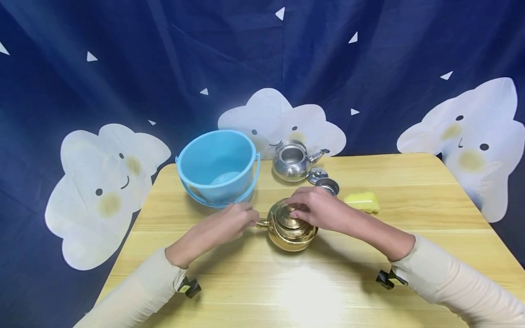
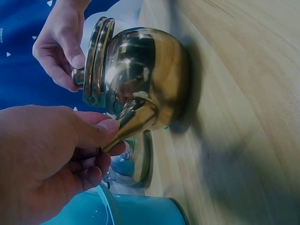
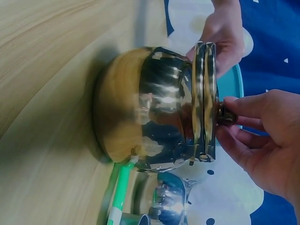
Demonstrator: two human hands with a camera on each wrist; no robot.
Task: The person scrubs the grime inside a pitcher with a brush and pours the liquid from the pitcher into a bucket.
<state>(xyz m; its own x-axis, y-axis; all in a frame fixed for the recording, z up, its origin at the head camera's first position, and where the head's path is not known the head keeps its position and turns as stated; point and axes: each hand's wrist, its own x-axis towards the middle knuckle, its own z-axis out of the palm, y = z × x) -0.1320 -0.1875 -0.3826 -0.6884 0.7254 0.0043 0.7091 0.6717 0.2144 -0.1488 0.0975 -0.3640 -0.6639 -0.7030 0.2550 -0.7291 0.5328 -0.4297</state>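
One golden teapot (image 1: 289, 244) is set on the table (image 1: 238, 291) near a blue bucket (image 1: 217, 193), its spout (image 2: 137, 118) pinched by the left hand (image 1: 229, 223)'s fingers (image 2: 96, 133), its lid knob (image 3: 228, 116) by the right hand (image 1: 321, 208)'s.

The table (image 1: 229, 282) bears a blue bucket (image 1: 217, 193) by its far left corner, a silver kettle (image 1: 289, 171), lid (image 1: 317, 175), strainer (image 1: 327, 186), sponge (image 1: 362, 202) and gold kettle (image 1: 287, 242).
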